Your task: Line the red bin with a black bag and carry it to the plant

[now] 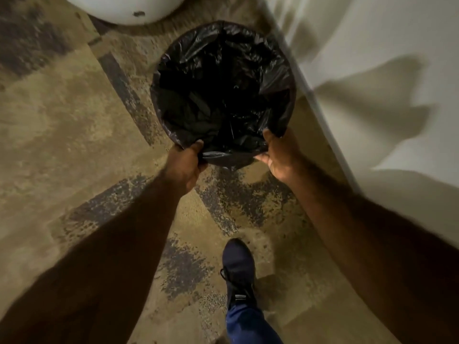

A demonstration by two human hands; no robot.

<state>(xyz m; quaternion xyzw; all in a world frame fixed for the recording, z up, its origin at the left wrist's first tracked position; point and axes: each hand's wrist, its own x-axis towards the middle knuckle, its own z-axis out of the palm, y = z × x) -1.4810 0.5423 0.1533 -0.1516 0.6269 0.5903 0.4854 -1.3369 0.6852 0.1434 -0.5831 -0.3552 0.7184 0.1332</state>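
Gripping the bag-lined bin (223, 95) at its near rim, my left hand (185, 167) and right hand (279, 157) clamp the bag (275, 78). A white pot (124, 8) sits beyond.

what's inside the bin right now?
Only the black bag, crumpled across the inside and folded over the rim, which both hands grip at the near edge: left hand, right hand. The bin itself and whatever lies under the bag are covered.

Indoor corridor or lobby corner, patterned tan and dark carpet (74, 120), plain white wall (385, 33), base of a round white planter (124, 8)
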